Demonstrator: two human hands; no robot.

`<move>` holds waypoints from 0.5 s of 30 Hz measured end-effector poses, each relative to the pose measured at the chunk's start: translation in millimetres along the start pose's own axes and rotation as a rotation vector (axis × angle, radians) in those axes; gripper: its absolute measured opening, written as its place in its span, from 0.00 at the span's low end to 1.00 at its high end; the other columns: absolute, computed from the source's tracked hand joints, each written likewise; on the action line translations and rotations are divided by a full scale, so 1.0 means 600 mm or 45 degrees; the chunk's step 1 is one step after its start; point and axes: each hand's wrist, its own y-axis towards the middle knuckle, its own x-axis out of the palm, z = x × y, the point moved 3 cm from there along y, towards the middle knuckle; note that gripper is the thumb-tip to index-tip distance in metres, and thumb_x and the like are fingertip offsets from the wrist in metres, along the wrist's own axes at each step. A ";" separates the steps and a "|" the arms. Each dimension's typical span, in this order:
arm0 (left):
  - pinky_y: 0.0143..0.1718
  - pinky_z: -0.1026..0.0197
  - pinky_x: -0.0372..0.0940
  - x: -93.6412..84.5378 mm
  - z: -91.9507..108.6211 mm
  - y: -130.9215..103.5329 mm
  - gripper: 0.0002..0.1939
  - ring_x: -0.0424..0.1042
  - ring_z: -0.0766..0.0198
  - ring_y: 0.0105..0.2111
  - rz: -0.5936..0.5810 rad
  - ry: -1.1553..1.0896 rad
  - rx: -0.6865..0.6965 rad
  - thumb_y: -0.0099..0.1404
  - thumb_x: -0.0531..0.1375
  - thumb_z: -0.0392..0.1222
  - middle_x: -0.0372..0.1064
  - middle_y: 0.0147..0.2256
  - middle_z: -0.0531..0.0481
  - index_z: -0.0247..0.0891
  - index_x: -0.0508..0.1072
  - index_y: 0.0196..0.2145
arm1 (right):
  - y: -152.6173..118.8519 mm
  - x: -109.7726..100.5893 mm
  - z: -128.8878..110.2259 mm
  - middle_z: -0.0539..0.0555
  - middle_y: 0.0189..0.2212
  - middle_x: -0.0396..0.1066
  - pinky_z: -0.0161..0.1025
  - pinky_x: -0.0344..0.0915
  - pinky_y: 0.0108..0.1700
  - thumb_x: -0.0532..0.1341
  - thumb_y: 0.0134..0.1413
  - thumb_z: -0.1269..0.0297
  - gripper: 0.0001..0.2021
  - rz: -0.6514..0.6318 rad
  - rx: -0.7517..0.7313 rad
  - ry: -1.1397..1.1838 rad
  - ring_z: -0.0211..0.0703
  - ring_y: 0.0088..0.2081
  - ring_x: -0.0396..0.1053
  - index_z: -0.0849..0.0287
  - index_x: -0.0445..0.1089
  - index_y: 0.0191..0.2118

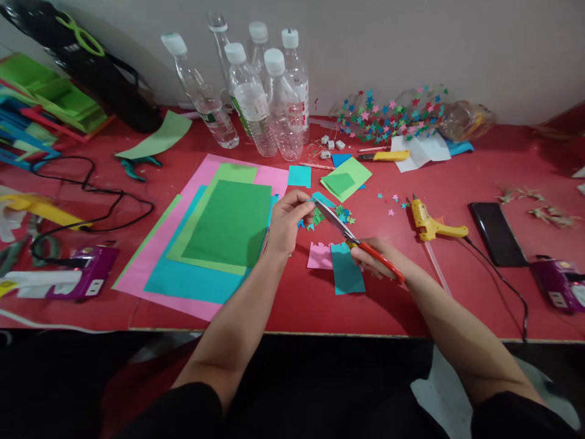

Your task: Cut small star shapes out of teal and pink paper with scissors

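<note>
Pinching: left hand (287,221), blue paper (324,199) | gripping: right hand (387,250), scissors (348,233) | paper between hands

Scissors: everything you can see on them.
Scissors: long, slim blades, grey and metallic-looking; red handle, apparently plastic, glossy; dark pivot between. Right hand grips the handle, hiding part of it. They slant over the red table, tips up and left in view, at the blue paper in the left hand. Can't tell how far the blades are open or whether they're cutting.
</note>
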 end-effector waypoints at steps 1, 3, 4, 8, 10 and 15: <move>0.19 0.69 0.57 -0.001 0.000 0.001 0.06 0.60 0.75 0.17 -0.011 -0.004 -0.025 0.53 0.62 0.39 0.63 0.18 0.57 0.37 0.68 0.22 | -0.001 -0.002 0.000 0.45 0.16 0.58 0.30 0.51 0.16 0.56 0.53 0.43 0.23 -0.011 -0.018 -0.020 0.29 0.13 0.54 0.60 0.61 0.24; 0.18 0.69 0.57 -0.003 0.002 0.002 0.06 0.60 0.75 0.17 -0.034 -0.007 -0.068 0.52 0.62 0.39 0.62 0.18 0.57 0.37 0.68 0.22 | -0.002 -0.005 0.001 0.44 0.15 0.57 0.30 0.52 0.16 0.55 0.55 0.43 0.23 -0.039 -0.052 -0.049 0.30 0.13 0.55 0.60 0.61 0.24; 0.18 0.70 0.56 -0.003 0.003 0.002 0.06 0.60 0.75 0.17 -0.041 -0.009 -0.081 0.51 0.62 0.39 0.62 0.17 0.57 0.37 0.68 0.21 | -0.002 -0.007 0.001 0.44 0.15 0.56 0.30 0.52 0.17 0.55 0.55 0.43 0.23 -0.045 -0.064 -0.054 0.30 0.14 0.55 0.60 0.61 0.25; 0.17 0.70 0.55 -0.005 0.007 0.004 0.06 0.59 0.75 0.16 -0.053 -0.034 -0.103 0.49 0.62 0.38 0.62 0.16 0.57 0.36 0.68 0.20 | -0.004 -0.011 0.003 0.45 0.15 0.58 0.30 0.52 0.16 0.56 0.54 0.42 0.23 -0.039 -0.003 -0.036 0.31 0.14 0.56 0.60 0.61 0.25; 0.16 0.70 0.55 -0.006 0.008 0.005 0.06 0.58 0.75 0.16 -0.064 -0.041 -0.124 0.48 0.62 0.38 0.61 0.16 0.57 0.37 0.68 0.19 | -0.006 -0.011 0.002 0.45 0.15 0.57 0.30 0.51 0.15 0.57 0.53 0.43 0.22 -0.045 0.032 -0.013 0.30 0.14 0.55 0.59 0.60 0.24; 0.15 0.70 0.52 -0.008 0.010 0.008 0.06 0.57 0.75 0.15 -0.072 -0.048 -0.150 0.46 0.62 0.37 0.60 0.15 0.57 0.37 0.67 0.18 | -0.008 -0.010 -0.007 0.44 0.14 0.57 0.30 0.52 0.15 0.59 0.51 0.47 0.20 -0.026 0.074 -0.046 0.30 0.13 0.54 0.59 0.60 0.23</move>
